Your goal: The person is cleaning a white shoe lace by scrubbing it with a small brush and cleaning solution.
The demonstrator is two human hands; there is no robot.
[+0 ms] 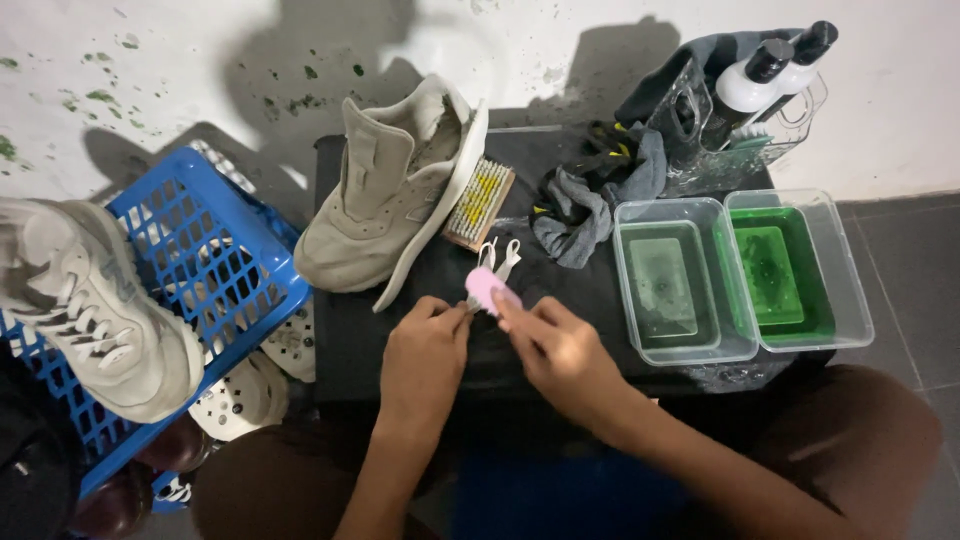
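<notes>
Both hands meet over a black table (pixel 560 290). My right hand (pixel 560 350) pinches a small pink block (pixel 488 288), perhaps an eraser or sponge. My left hand (pixel 425 350) is closed on a thin white item beside the block; white lace ends or loops (pixel 500 255) stick out just beyond it. A beige suede shoe (pixel 385 190) lies on its side at the table's back left, and a wooden brush (pixel 480 203) with pale bristles leans against its sole.
A blue plastic basket (pixel 210 260) at left carries a grey-white sneaker (pixel 90 310). Two clear tubs (pixel 740 270) with greenish water stand at right. Grey cloths (pixel 590 190) and a clear caddy with two white bottles (pixel 770 80) sit behind. White wall beyond.
</notes>
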